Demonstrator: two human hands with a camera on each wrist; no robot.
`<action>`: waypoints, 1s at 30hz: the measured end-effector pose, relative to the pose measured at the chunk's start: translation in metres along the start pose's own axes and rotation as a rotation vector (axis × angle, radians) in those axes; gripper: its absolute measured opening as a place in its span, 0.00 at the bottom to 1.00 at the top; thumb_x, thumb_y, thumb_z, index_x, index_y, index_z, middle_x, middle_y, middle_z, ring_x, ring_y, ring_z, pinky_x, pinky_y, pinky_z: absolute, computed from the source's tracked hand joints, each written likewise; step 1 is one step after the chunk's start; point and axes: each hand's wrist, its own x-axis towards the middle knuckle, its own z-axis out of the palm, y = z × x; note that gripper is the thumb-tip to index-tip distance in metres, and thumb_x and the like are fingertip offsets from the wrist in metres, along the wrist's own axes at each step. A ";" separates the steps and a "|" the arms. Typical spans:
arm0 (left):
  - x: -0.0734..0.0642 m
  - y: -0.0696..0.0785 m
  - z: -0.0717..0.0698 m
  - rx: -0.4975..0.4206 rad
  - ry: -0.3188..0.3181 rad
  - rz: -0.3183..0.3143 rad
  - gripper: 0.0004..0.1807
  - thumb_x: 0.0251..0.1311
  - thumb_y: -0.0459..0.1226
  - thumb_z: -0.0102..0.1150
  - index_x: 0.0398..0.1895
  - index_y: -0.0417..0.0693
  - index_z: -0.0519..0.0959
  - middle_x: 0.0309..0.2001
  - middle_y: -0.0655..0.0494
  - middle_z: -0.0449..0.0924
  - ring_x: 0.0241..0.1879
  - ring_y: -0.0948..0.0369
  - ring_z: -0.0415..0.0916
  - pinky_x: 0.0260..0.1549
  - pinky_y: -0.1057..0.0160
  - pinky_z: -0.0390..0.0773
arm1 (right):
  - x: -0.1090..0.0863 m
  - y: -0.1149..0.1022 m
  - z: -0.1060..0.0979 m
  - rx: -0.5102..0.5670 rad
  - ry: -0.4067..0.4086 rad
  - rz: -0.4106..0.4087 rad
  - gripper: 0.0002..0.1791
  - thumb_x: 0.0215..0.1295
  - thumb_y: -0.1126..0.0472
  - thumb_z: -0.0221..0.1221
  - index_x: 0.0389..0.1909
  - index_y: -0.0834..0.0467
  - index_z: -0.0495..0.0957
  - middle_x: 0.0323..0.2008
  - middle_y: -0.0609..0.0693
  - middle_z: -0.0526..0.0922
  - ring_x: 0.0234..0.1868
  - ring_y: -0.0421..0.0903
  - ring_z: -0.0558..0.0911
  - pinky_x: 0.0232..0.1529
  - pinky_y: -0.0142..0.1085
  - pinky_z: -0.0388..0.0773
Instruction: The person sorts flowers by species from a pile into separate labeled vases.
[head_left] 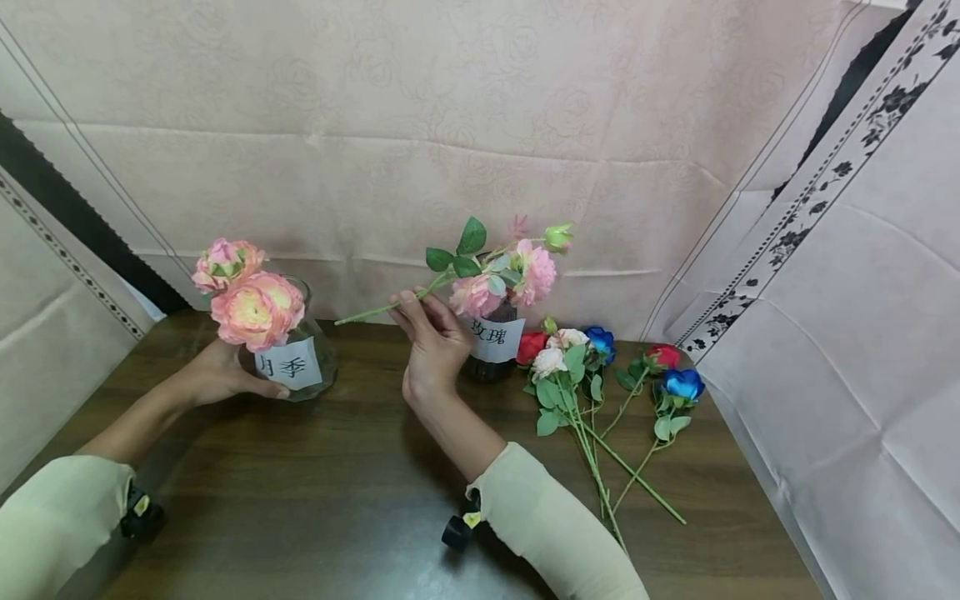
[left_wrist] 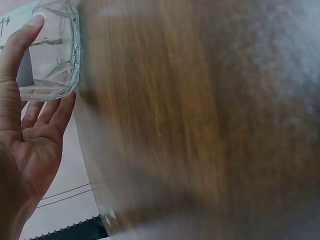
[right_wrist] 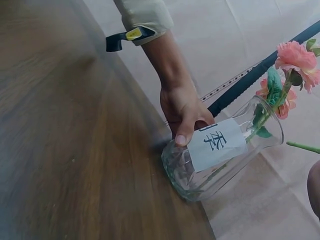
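The left grip [head_left: 223,373] holds a jar [head_left: 298,365]; the flower [head_left: 480,295] the right grip [head_left: 438,350] pinches could snag and tip the bottle [head_left: 492,340].

Head view: diffuse, fairly even light on backdrop [head_left: 450,100]; mild glare on tabletop [head_left: 390,508], soft shadows beside forearms [head_left: 465,429]. Wrist views dimmer, tabletop blurred in both; whitish haze upper right in left wrist's; glass vase [right_wrist: 217,177] sharper in right wrist's
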 end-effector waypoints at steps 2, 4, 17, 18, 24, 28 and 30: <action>0.000 -0.001 0.000 -0.019 -0.002 0.001 0.66 0.48 0.34 0.93 0.86 0.46 0.56 0.76 0.36 0.73 0.73 0.47 0.70 0.73 0.22 0.69 | 0.001 0.001 0.003 0.006 0.003 0.006 0.06 0.69 0.76 0.73 0.45 0.71 0.89 0.35 0.50 0.94 0.37 0.45 0.96 0.51 0.47 0.95; 0.000 -0.001 0.001 -0.026 -0.002 0.002 0.67 0.48 0.34 0.93 0.87 0.45 0.55 0.77 0.35 0.72 0.76 0.39 0.68 0.73 0.20 0.67 | 0.002 0.003 0.006 0.014 0.016 0.016 0.07 0.69 0.78 0.72 0.42 0.65 0.91 0.35 0.50 0.94 0.36 0.45 0.96 0.50 0.47 0.95; 0.000 -0.003 0.001 0.006 0.009 0.003 0.66 0.48 0.35 0.93 0.86 0.47 0.57 0.77 0.38 0.73 0.74 0.52 0.70 0.73 0.27 0.72 | 0.009 0.010 0.036 0.075 0.019 0.060 0.06 0.72 0.74 0.72 0.42 0.61 0.93 0.35 0.50 0.94 0.39 0.45 0.96 0.51 0.43 0.95; 0.000 -0.004 0.001 0.004 0.006 0.000 0.66 0.48 0.35 0.93 0.86 0.46 0.56 0.77 0.37 0.73 0.74 0.47 0.71 0.73 0.27 0.72 | 0.009 0.010 0.039 0.077 0.018 0.062 0.07 0.72 0.74 0.72 0.41 0.60 0.93 0.35 0.50 0.94 0.39 0.44 0.96 0.50 0.43 0.95; 0.000 -0.004 0.000 -0.037 -0.009 -0.012 0.66 0.50 0.34 0.92 0.87 0.45 0.55 0.79 0.33 0.69 0.79 0.32 0.66 0.74 0.18 0.66 | 0.007 0.017 0.049 0.060 0.000 0.086 0.06 0.73 0.74 0.71 0.46 0.72 0.90 0.34 0.49 0.95 0.39 0.43 0.96 0.51 0.42 0.95; 0.000 -0.004 0.000 -0.045 -0.007 -0.010 0.67 0.49 0.33 0.92 0.87 0.45 0.55 0.79 0.34 0.69 0.78 0.35 0.65 0.74 0.18 0.65 | 0.004 0.026 0.051 0.028 -0.008 0.104 0.15 0.71 0.74 0.72 0.53 0.81 0.86 0.36 0.49 0.96 0.39 0.42 0.96 0.52 0.43 0.95; 0.000 -0.003 0.001 -0.048 -0.006 -0.004 0.67 0.48 0.33 0.93 0.88 0.45 0.55 0.79 0.35 0.69 0.78 0.37 0.65 0.74 0.18 0.65 | 0.001 0.031 0.051 0.007 -0.010 0.105 0.15 0.70 0.75 0.73 0.53 0.81 0.86 0.38 0.52 0.96 0.38 0.42 0.96 0.51 0.43 0.95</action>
